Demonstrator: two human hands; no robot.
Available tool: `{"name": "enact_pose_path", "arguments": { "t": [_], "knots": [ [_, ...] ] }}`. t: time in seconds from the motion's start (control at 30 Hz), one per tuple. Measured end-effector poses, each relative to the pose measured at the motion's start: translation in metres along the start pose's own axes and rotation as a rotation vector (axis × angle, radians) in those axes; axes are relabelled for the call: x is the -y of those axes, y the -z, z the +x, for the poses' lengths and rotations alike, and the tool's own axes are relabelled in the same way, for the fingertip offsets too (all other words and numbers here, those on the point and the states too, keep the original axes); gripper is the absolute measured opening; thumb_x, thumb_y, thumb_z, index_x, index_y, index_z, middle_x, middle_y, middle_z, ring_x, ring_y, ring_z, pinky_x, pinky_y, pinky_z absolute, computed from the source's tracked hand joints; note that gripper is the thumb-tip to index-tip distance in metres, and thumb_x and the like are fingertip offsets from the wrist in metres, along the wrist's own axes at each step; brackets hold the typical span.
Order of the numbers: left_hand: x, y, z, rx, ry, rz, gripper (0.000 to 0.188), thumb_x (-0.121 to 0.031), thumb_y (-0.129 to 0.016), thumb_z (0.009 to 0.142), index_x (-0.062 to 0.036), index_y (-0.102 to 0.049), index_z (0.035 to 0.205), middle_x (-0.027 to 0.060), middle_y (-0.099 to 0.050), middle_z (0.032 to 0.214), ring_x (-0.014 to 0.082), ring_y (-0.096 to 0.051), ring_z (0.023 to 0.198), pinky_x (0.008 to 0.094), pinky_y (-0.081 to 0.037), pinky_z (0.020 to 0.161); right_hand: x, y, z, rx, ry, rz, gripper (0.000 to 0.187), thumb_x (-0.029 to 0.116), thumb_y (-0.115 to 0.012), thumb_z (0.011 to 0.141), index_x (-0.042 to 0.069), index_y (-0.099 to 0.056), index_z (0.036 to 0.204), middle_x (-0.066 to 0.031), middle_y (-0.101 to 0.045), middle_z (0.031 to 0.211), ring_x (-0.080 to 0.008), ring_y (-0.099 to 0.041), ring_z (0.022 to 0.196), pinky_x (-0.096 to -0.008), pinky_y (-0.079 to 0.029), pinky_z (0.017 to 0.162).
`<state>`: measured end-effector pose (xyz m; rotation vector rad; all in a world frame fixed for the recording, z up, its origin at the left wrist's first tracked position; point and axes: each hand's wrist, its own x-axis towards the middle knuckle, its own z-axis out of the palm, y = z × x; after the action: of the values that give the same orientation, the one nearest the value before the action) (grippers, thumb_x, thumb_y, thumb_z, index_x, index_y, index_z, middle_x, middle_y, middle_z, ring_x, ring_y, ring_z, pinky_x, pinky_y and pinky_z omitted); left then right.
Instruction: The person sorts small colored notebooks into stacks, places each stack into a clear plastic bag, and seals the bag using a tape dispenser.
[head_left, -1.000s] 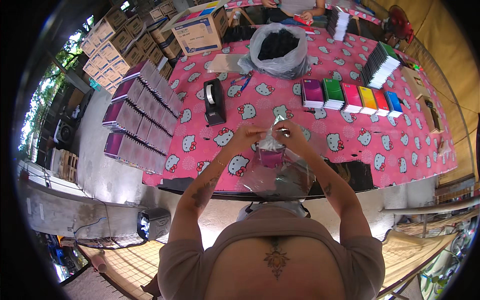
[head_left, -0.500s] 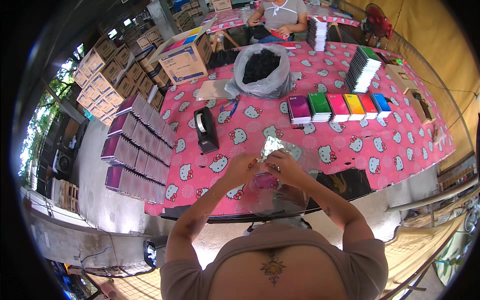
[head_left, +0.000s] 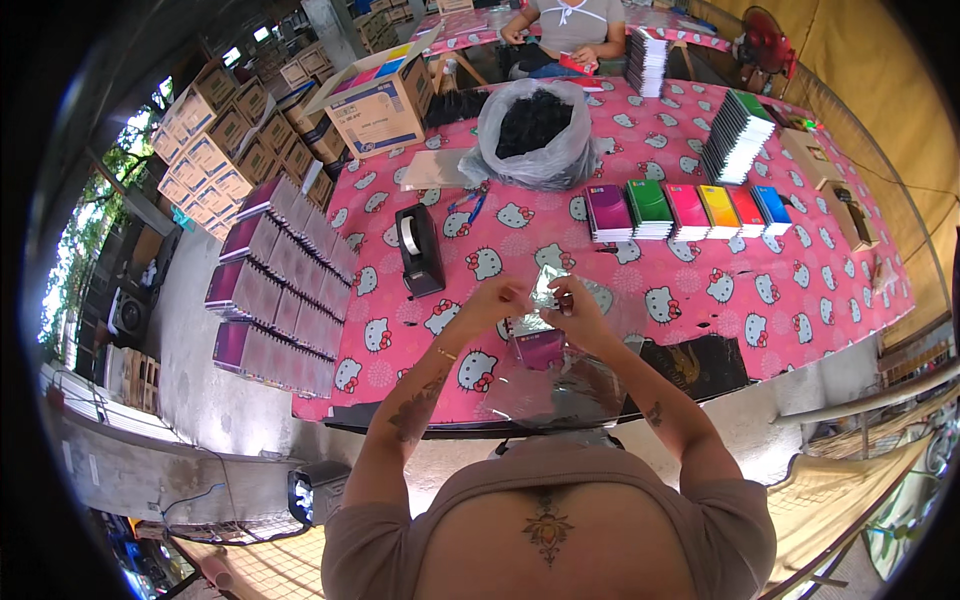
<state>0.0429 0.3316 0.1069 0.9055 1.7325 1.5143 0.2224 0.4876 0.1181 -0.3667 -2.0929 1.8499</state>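
A small purple notebook bundle [head_left: 540, 346] lies in front of me at the near edge of the table. Shiny clear plastic film [head_left: 546, 290] stands out past its far end, and more film spreads flat around it. My right hand [head_left: 580, 312] pinches the film at the bundle's far right corner. My left hand [head_left: 494, 304] is at the far left corner with its fingers curled in; what they hold, if anything, is too small to make out. A black tape dispenser [head_left: 418, 252] stands left of my left hand.
Purple spiral notebooks [head_left: 285, 285] are piled at the left. Colored notebook stacks [head_left: 690, 212] stand at the right, and a plastic bag of black material [head_left: 535, 150] farther back. Blue scissors [head_left: 468, 207] lie near the dispenser. A co-worker [head_left: 575, 35] sits across the table.
My hands have moved apart from where they met over the film. The left has drawn back to the left, and more of the purple bundle shows between them.
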Motion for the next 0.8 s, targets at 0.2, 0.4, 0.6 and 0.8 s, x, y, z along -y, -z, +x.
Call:
{"name": "enact_pose_path", "arguments": {
  "t": [0.2, 0.4, 0.6, 0.8],
  "knots": [
    [0.053, 0.159, -0.025, -1.064, -0.199, 0.747, 0.033, -0.025, -0.079, 0.083, 0.0001, -0.069, 0.102, -0.0031, -0.054, 0.066, 0.0114, -0.049, 0.057, 0.0291, -0.045, 0.053, 0.002, -0.023, 0.000, -0.076, 0.129, -0.138, 0.042, 0.007, -0.076, 0.082, 0.007, -0.054, 0.118, -0.0086, -0.052, 0.104, -0.0171, -0.056, 0.091, -0.0325, -0.051, 0.081],
    [0.054, 0.149, -0.015, -0.830, 0.049, -0.177, 0.020, -0.027, -0.073, 0.088, -0.0070, -0.069, 0.089, -0.0045, -0.058, 0.071, 0.0044, -0.042, 0.054, 0.0227, -0.035, 0.051, -0.015, -0.016, -0.002, -0.110, 0.099, -0.090, 0.038, 0.006, -0.075, 0.082, 0.007, -0.057, 0.116, -0.0075, -0.054, 0.108, -0.0182, -0.056, 0.094, -0.0316, -0.050, 0.082],
    [0.081, 0.146, -0.054, -0.911, 0.005, -0.103, 0.017, -0.018, -0.070, 0.089, -0.0012, -0.071, 0.090, 0.0065, -0.071, 0.079, 0.0187, -0.064, 0.061, 0.0302, -0.051, 0.058, -0.010, -0.027, -0.002, -0.074, 0.057, -0.101, 0.036, 0.010, -0.074, 0.084, 0.007, -0.057, 0.116, -0.0075, -0.053, 0.107, -0.0175, -0.056, 0.095, -0.0322, -0.049, 0.083],
    [-0.039, 0.122, -0.038, -0.476, 0.035, 1.287, 0.017, -0.020, -0.072, 0.080, -0.0042, -0.073, 0.084, 0.0170, -0.071, 0.077, 0.0343, -0.068, 0.065, 0.0388, -0.055, 0.063, -0.007, -0.022, -0.004, -0.121, 0.122, -0.150, 0.041, 0.013, -0.075, 0.083, 0.007, -0.055, 0.118, -0.0100, -0.053, 0.106, -0.0216, -0.058, 0.097, -0.0338, -0.050, 0.086]
  ]
}}
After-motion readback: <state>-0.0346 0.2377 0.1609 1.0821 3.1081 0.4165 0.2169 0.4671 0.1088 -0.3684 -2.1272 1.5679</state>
